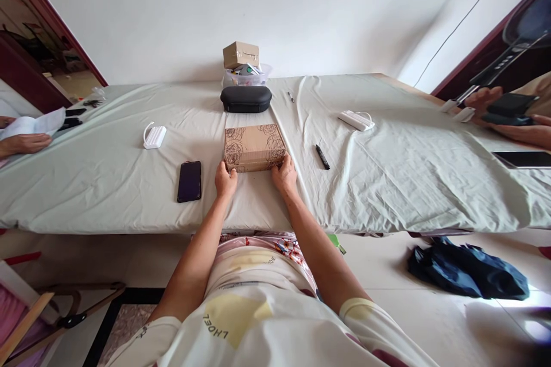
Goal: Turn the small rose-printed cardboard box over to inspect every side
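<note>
A brown cardboard box (255,140) with dark scribbled swirls on its top and front lies on the cloth-covered table, straight in front of me. Its lid looks closed. My left hand (226,179) grips the near left corner, fingers curled against the side. At the near right corner my right hand (284,174) holds the box the same way. Left of my left hand lies a dark smartphone (189,182). A black marker (322,157) rests to the right of my right hand. Behind the box sits a black zip case (245,99).
White power strips lie left (155,137) and right (356,120) on the table (387,183). At the back, a plastic basket (258,77) has a small carton (241,55) on top. Other people's hands show at the left (26,144) and right (516,120) edges.
</note>
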Tool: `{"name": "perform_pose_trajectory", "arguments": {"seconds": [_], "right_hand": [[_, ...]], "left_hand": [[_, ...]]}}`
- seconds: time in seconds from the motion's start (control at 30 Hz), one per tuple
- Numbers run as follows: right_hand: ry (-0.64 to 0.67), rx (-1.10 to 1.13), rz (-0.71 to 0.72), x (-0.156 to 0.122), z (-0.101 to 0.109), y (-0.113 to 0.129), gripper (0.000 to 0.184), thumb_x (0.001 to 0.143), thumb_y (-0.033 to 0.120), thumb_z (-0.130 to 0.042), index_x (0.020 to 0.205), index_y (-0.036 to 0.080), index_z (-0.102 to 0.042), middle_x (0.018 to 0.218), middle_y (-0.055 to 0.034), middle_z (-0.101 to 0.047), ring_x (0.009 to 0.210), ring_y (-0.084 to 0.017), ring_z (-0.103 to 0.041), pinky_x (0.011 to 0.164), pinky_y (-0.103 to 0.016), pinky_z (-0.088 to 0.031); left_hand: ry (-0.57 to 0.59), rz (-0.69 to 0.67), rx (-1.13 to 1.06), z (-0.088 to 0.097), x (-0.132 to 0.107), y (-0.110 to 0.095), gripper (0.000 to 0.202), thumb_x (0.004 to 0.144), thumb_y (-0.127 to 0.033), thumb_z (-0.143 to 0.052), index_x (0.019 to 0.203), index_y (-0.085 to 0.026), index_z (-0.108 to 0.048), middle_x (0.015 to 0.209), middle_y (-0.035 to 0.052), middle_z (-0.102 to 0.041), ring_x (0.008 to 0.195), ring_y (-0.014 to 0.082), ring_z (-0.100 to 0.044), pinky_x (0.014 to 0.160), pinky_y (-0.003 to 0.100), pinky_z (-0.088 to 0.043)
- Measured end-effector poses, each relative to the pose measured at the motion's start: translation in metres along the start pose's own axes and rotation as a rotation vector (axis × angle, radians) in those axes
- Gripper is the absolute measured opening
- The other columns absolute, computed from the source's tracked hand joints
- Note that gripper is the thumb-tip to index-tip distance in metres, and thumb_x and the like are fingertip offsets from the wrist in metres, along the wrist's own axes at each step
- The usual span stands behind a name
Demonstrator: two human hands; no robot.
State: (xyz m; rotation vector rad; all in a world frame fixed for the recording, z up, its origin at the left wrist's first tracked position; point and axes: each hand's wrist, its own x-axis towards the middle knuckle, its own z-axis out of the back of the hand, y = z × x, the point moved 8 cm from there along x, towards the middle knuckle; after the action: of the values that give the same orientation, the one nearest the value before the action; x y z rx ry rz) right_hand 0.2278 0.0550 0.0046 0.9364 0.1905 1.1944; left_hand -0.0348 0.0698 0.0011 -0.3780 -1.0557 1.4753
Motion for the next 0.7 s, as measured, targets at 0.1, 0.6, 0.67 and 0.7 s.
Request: {"name": "perform_pose_trajectory", "arguments": {"seconds": [0.1, 0.6, 0.67, 0.7], "right_hand": [[0.015, 0.005, 0.008, 0.001, -0.001, -0.002, 0.061, 0.081, 0.022, -0.05, 0.141, 0.016, -0.044, 0.121, -0.0178, -0.063, 0.115, -0.037, -0.059, 0.1, -0.057, -0.05], [0.012, -0.01, 0.043, -0.005, -0.003, -0.004, 0.054, 0.082, 0.022, -0.049, 0.135, 0.017, -0.048, 0.121, -0.0171, -0.061, 0.115, -0.037, -0.058, 0.101, -0.057, -0.049], [0.01, -0.008, 0.046, -0.005, -0.003, -0.004, 0.055, 0.082, 0.022, -0.05, 0.137, 0.016, -0.047, 0.12, -0.0169, -0.061, 0.114, -0.036, -0.059, 0.101, -0.056, -0.05], [0.004, -0.003, 0.049, -0.005, -0.003, -0.005, 0.056, 0.082, 0.022, -0.05, 0.137, 0.016, -0.047, 0.118, -0.0168, -0.061, 0.113, -0.036, -0.059, 0.1, -0.056, -0.05]], "left_hand": [[0.011, 0.003, 0.017, 0.0, 0.0, 0.0, 0.028, 0.088, -0.019, -0.059, 0.116, -0.017, -0.058, 0.114, 0.0138, -0.07, 0.114, 0.031, -0.067, 0.102, 0.044, -0.054], [0.002, -0.029, -0.018, -0.004, 0.001, 0.01, 0.031, 0.088, -0.02, -0.057, 0.119, -0.016, -0.057, 0.116, 0.0141, -0.07, 0.109, 0.0286, -0.069, 0.097, 0.042, -0.057], [0.002, -0.028, -0.025, -0.004, 0.001, 0.01, 0.031, 0.087, -0.02, -0.058, 0.118, -0.016, -0.058, 0.115, 0.014, -0.07, 0.108, 0.0285, -0.069, 0.096, 0.041, -0.057], [0.002, -0.027, -0.029, -0.003, 0.001, 0.01, 0.032, 0.087, -0.019, -0.058, 0.118, -0.016, -0.058, 0.115, 0.014, -0.071, 0.107, 0.0285, -0.07, 0.096, 0.041, -0.057]]}}
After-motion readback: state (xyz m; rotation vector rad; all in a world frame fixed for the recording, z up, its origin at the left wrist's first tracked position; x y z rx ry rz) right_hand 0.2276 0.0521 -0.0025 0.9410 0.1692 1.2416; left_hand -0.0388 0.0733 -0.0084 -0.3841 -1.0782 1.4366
